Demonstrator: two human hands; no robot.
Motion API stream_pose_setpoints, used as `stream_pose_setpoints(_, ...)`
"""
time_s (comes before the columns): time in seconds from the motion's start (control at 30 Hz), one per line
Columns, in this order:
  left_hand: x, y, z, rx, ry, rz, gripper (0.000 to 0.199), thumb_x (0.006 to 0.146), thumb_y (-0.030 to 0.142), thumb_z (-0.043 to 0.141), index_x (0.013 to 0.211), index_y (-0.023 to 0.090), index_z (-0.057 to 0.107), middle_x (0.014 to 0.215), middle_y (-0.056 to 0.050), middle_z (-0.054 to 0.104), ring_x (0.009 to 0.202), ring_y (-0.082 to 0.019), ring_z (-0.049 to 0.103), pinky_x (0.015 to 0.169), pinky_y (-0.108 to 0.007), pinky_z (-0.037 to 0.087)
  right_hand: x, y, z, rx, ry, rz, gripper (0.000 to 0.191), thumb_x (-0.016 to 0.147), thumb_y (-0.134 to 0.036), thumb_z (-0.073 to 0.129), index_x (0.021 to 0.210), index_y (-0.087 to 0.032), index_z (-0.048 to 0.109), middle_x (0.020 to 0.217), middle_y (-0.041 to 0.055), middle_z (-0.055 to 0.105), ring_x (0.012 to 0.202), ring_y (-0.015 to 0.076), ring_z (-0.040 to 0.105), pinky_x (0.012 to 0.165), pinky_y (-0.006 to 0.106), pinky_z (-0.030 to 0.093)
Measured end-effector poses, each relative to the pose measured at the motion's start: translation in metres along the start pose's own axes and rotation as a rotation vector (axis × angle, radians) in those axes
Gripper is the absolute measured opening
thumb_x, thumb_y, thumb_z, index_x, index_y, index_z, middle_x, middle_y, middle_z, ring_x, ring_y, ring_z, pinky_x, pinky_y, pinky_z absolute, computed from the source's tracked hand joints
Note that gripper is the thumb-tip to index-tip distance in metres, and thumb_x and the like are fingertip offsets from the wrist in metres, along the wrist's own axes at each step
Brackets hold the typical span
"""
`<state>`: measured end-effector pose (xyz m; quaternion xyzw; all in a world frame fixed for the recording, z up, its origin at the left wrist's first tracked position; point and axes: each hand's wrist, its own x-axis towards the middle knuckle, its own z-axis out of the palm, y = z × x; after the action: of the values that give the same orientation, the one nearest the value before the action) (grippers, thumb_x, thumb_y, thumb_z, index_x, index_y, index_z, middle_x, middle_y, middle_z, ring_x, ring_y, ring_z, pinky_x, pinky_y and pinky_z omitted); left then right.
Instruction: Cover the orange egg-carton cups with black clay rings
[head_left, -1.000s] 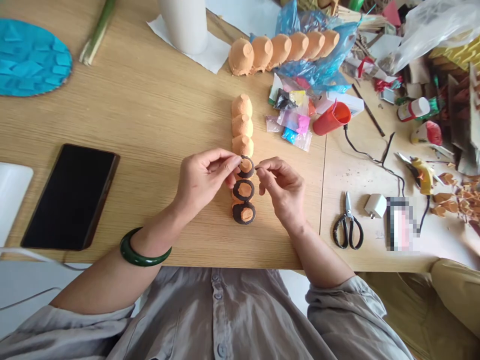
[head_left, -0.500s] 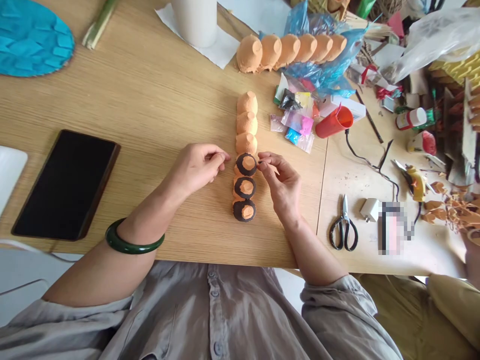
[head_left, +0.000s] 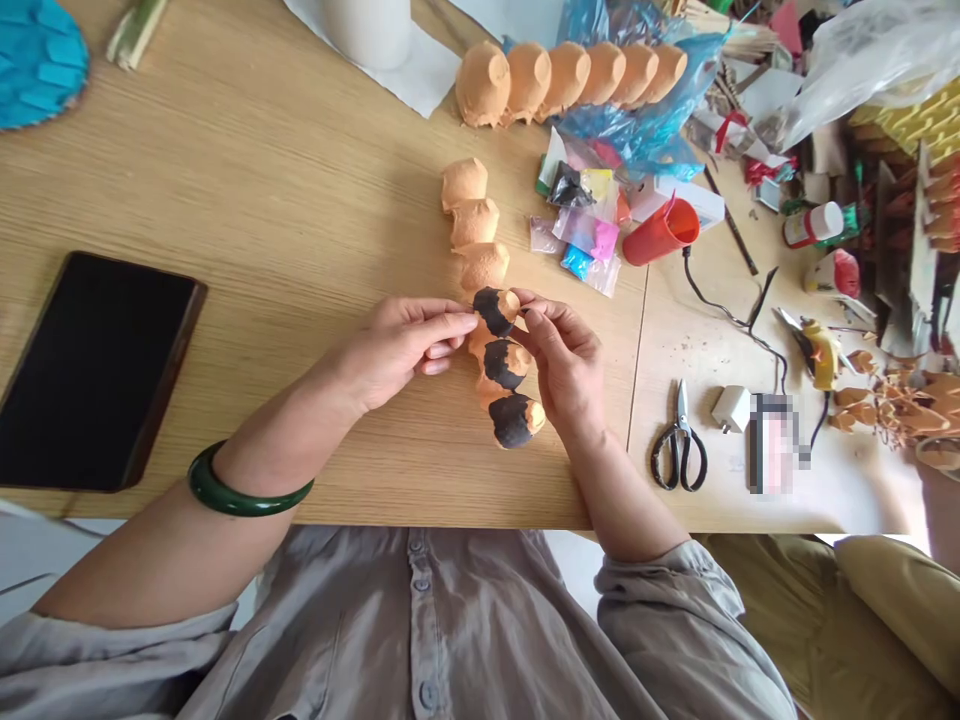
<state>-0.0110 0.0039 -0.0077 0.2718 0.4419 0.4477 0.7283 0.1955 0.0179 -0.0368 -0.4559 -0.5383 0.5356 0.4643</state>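
A row of orange egg-carton cups point(head_left: 484, 267) stands between my hands, tilted with its near cups turned to the right. The three cups nearest me have black coverings point(head_left: 511, 420) around orange tips; the farther three are plain orange. My left hand point(head_left: 409, 350) is closed, its thumb and forefinger pinching the left side of the row by the farthest black-ringed cup. My right hand point(head_left: 564, 360) is closed at the right side of that cup, fingertips pinched close to its tip. A small dark bit shows between them, too small to name.
Another orange egg-carton row point(head_left: 566, 80) lies at the back by a blue plastic bag point(head_left: 645, 140). Small colored packets point(head_left: 589, 225), an orange-red cup point(head_left: 661, 232) and scissors point(head_left: 679, 445) are to the right. A black tablet point(head_left: 101, 370) lies left. A person's arm shows far right.
My left hand has moved right and taken hold of the egg-carton row. The row has tipped, its near end turning to the right. The camera view has shifted slightly.
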Motion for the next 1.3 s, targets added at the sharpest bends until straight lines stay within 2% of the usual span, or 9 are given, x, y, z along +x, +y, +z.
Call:
stream_pose_setpoints(0.13, 0.000, -0.007, 0.007, -0.040, 0.069, 0.012, 0.017, 0.071, 0.022, 0.097, 0.070, 0.015, 0.081, 0.062, 0.002, 0.047, 0.055, -0.005, 0.037, 0.043, -0.014, 0.029, -0.004, -0.015, -0.005, -0.253, 0.071, -0.152, 0.022, 0.107, -0.049, 0.075, 0.108, -0.027, 0.079, 0.133, 0.0085, 0.081, 0.129, 0.0254, 0.076, 0.106, 0.049, 0.068)
stream_pose_setpoints(0.2, -0.001, -0.010, 0.012, -0.080, 0.082, -0.019, 0.019, 0.070, 0.023, 0.099, 0.070, 0.016, 0.081, 0.062, 0.002, 0.051, 0.055, -0.005, 0.039, 0.044, -0.015, 0.032, -0.008, -0.026, -0.005, -0.417, 0.093, -0.268, 0.013, 0.109, -0.039, 0.073, 0.109, -0.028, 0.081, 0.126, 0.0074, 0.079, 0.123, 0.0247, 0.076, 0.106, 0.050, 0.066)
stream_pose_setpoints(0.37, -0.002, -0.019, 0.019, -0.109, 0.096, -0.069, 0.026, 0.066, 0.030, 0.103, 0.071, 0.016, 0.082, 0.064, 0.000, 0.062, 0.055, -0.007, 0.050, 0.044, -0.018, 0.043, -0.023, -0.057, -0.005, -0.843, 0.095, -0.513, 0.013, 0.108, -0.021, 0.073, 0.108, -0.031, 0.081, 0.109, 0.0046, 0.074, 0.107, 0.0246, 0.069, 0.100, 0.050, 0.060)
stream_pose_setpoints(0.47, -0.003, -0.022, 0.020, -0.042, 0.091, -0.011, 0.027, 0.069, 0.033, 0.102, 0.074, 0.015, 0.083, 0.064, 0.000, 0.065, 0.052, -0.007, 0.051, 0.045, -0.020, 0.045, -0.028, -0.065, -0.005, -1.006, 0.104, -0.536, 0.018, 0.108, -0.018, 0.070, 0.112, -0.031, 0.081, 0.104, 0.0047, 0.068, 0.100, 0.0240, 0.063, 0.095, 0.047, 0.056)
stream_pose_setpoints(0.6, -0.004, -0.026, 0.022, -0.016, 0.072, 0.011, 0.032, 0.070, 0.039, 0.102, 0.077, 0.015, 0.082, 0.065, 0.000, 0.066, 0.053, -0.009, 0.055, 0.046, -0.022, 0.048, -0.028, -0.058, -0.002, -1.183, 0.131, -0.533, 0.016, 0.112, -0.022, 0.066, 0.110, -0.028, 0.080, 0.099, 0.0050, 0.064, 0.097, 0.0226, 0.059, 0.091, 0.042, 0.053)
stream_pose_setpoints(0.77, -0.004, -0.028, 0.025, -0.022, 0.065, -0.016, 0.036, 0.069, 0.040, 0.104, 0.074, 0.015, 0.079, 0.069, 0.000, 0.070, 0.056, -0.009, 0.060, 0.054, -0.024, 0.055, -0.031, -0.049, 0.006, -1.296, 0.094, -0.561, 0.016, 0.113, -0.023, 0.065, 0.108, -0.026, 0.079, 0.101, 0.0072, 0.067, 0.097, 0.0222, 0.057, 0.083, 0.038, 0.051)
stream_pose_setpoints(1.07, -0.005, -0.029, 0.025, -0.034, 0.054, 0.019, 0.025, 0.073, 0.033, 0.098, 0.072, 0.015, 0.081, 0.064, -0.001, 0.069, 0.056, -0.010, 0.060, 0.053, -0.022, 0.052, -0.032, -0.041, 0.013, -1.280, 0.073, -0.509, 0.021, 0.115, -0.021, 0.062, 0.103, -0.025, 0.079, 0.103, 0.0081, 0.068, 0.099, 0.0233, 0.056, 0.084, 0.039, 0.053)
stream_pose_setpoints(1.2, -0.005, -0.027, 0.027, -0.040, 0.076, 0.011, 0.020, 0.077, 0.029, 0.095, 0.072, 0.015, 0.081, 0.066, -0.002, 0.071, 0.056, -0.010, 0.059, 0.054, -0.022, 0.052, -0.034, -0.038, 0.014, -1.313, 0.077, -0.582, 0.022, 0.115, -0.020, 0.061, 0.107, -0.025, 0.081, 0.105, 0.0083, 0.073, 0.101, 0.0231, 0.059, 0.082, 0.038, 0.053)
stream_pose_setpoints(1.3, -0.005, -0.025, 0.029, -0.060, 0.108, 0.021, 0.021, 0.081, 0.027, 0.094, 0.072, 0.015, 0.080, 0.066, -0.001, 0.071, 0.056, -0.009, 0.060, 0.055, -0.021, 0.053, -0.035, -0.035, 0.013, -1.318, 0.073, -0.645, 0.021, 0.115, -0.017, 0.061, 0.119, -0.023, 0.081, 0.107, 0.0090, 0.075, 0.105, 0.0236, 0.061, 0.083, 0.038, 0.055)
